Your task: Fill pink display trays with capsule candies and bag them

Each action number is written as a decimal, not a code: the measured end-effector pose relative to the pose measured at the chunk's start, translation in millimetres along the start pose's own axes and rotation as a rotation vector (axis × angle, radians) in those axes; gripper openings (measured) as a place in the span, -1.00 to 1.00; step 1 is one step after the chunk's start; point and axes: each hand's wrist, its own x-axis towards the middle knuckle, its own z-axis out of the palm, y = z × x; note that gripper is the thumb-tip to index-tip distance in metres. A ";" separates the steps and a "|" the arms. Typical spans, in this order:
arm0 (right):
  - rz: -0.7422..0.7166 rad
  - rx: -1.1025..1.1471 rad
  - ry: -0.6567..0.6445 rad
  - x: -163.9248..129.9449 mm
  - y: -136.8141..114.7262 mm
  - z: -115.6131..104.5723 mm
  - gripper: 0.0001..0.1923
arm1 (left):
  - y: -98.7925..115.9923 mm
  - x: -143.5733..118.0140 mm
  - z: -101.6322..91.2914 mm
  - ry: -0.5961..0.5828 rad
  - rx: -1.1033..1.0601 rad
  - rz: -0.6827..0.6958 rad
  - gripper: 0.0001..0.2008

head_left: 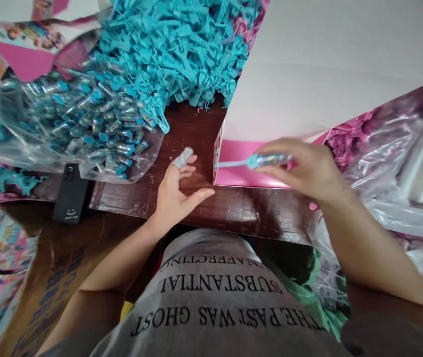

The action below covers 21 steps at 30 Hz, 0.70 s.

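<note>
- The right hand (308,171) pinches a blue toy stick (259,160) over the pink box (244,171);
- the left hand (176,193) lies open on the brown table (196,129), holding nothing.

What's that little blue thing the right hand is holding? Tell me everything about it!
It is a small toy: a clear little tube with colourful bits inside, joined to a thin turquoise plastic stick that pokes out to the left. It lies almost level, pinched in the fingers of the right hand, above the edge of a pink box. Nothing else touches it.
</note>
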 end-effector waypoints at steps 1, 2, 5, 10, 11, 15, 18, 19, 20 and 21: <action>0.078 -0.066 0.072 3.6 9.4 -2.7 -0.68 | -1.9 0.4 7.6 0.021 0.178 0.141 -0.32; 0.122 -0.132 0.117 8.9 19.0 -3.0 -0.68 | -4.2 1.6 18.0 -0.024 0.323 0.272 -0.40; 0.142 -0.278 0.027 30.8 41.7 5.0 -0.71 | -12.7 9.1 59.5 -0.303 0.591 0.492 -0.63; 0.127 -0.403 -0.189 55.5 43.8 1.6 -0.69 | -23.6 17.4 102.8 -0.457 0.757 0.416 -0.49; 0.119 -0.417 -0.189 57.6 40.7 -2.4 -0.67 | -24.1 17.0 104.3 -0.460 0.756 0.409 -0.48; 0.136 -0.476 -0.242 62.6 32.8 -12.6 -0.64 | -23.9 13.4 103.4 -0.461 0.757 0.388 -0.51; 0.159 -0.515 -0.297 66.5 35.3 -11.0 -0.68 | -23.6 11.6 105.0 -0.461 0.766 0.382 -0.51; 0.155 -0.526 -0.288 68.2 35.9 -9.4 -0.69 | -23.4 11.2 105.9 -0.459 0.770 0.384 -0.52; 0.143 -0.541 -0.275 70.1 35.2 -7.5 -0.69 | -23.1 10.8 106.6 -0.454 0.776 0.389 -0.52; 0.130 -0.558 -0.256 72.0 32.9 -5.3 -0.70 | -22.7 10.5 107.2 -0.447 0.783 0.392 -0.52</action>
